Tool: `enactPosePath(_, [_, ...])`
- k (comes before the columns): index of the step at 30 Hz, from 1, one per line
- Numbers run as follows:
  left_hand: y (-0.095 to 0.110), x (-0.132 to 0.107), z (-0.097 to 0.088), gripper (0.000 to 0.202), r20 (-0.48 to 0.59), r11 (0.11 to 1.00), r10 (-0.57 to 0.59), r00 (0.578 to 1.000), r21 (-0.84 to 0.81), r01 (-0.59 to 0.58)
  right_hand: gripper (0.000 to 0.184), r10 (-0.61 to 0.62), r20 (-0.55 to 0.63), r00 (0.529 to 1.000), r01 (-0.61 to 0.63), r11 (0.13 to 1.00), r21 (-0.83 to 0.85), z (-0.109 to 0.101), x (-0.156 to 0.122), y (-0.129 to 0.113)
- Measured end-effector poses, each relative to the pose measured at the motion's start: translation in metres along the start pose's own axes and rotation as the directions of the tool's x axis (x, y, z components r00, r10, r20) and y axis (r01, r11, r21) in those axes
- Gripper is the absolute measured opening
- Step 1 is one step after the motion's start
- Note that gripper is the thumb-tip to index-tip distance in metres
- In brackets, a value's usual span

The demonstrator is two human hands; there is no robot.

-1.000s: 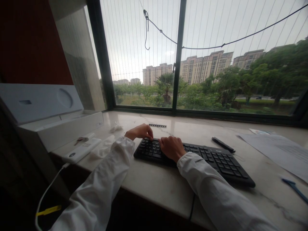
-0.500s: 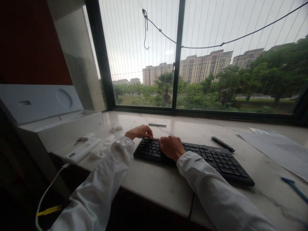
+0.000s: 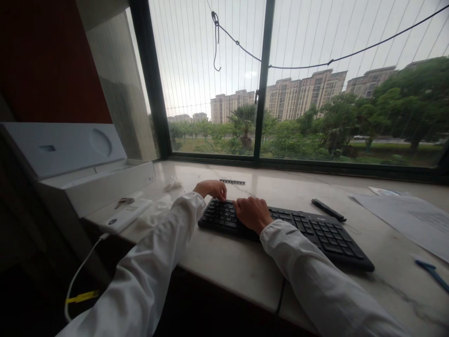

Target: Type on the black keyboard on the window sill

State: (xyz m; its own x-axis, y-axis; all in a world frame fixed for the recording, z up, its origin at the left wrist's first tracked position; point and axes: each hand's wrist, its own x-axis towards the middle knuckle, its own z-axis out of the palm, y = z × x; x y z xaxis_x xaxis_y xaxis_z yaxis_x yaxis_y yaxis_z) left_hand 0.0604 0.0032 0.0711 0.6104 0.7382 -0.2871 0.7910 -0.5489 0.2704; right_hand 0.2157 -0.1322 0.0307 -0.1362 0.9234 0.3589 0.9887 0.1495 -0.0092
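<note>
Counts on your window ledge [image 3: 224, 267]: mostly ones, a few pairs.

You have two hands in view, one left hand [image 3: 211, 188] and one right hand [image 3: 252, 214], and two white sleeves. You have one black keyboard [image 3: 315, 234], one open white box [image 3: 94, 185], one white power bank [image 3: 125, 216] with one cable [image 3: 82, 271], one key [image 3: 122, 201], two crumpled tissues [image 3: 173, 184], one black pen [image 3: 328, 210], one blue pen [image 3: 432, 274], one short dark strip [image 3: 232, 181] and one large paper sheet [image 3: 407, 217]. Two window panes [image 3: 196, 70] face you.

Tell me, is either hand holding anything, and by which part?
Nothing is held. The left hand and right hand lie on the keyboard, fingers on keys at its left end.
</note>
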Motion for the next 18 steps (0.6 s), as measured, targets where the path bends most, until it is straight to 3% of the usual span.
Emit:
enactPosePath(5, [0.000,0.017,-0.009,0.028,0.129,0.993,-0.100,0.987,0.077,0.090,0.056,0.000,0.007,1.000,0.000,1.000,-0.010,0.000,0.000,0.001])
enactPosePath(10, [0.005,0.029,-0.012,0.032,0.169,0.986,-0.147,0.975,0.097,0.132,0.054,-0.001,-0.007,1.000,0.001,1.000,-0.006,-0.001,-0.001,0.001])
enactPosePath(15, [-0.001,0.028,-0.011,0.034,0.204,0.994,-0.109,0.973,-0.005,0.112,0.055,0.008,0.004,1.000,-0.008,1.000,0.006,-0.001,-0.001,0.001])
enactPosePath(18, [-0.012,0.021,-0.007,0.033,0.180,0.990,-0.025,0.983,-0.129,0.049,0.055,0.009,-0.001,1.000,-0.009,1.000,0.008,-0.001,-0.001,0.003])
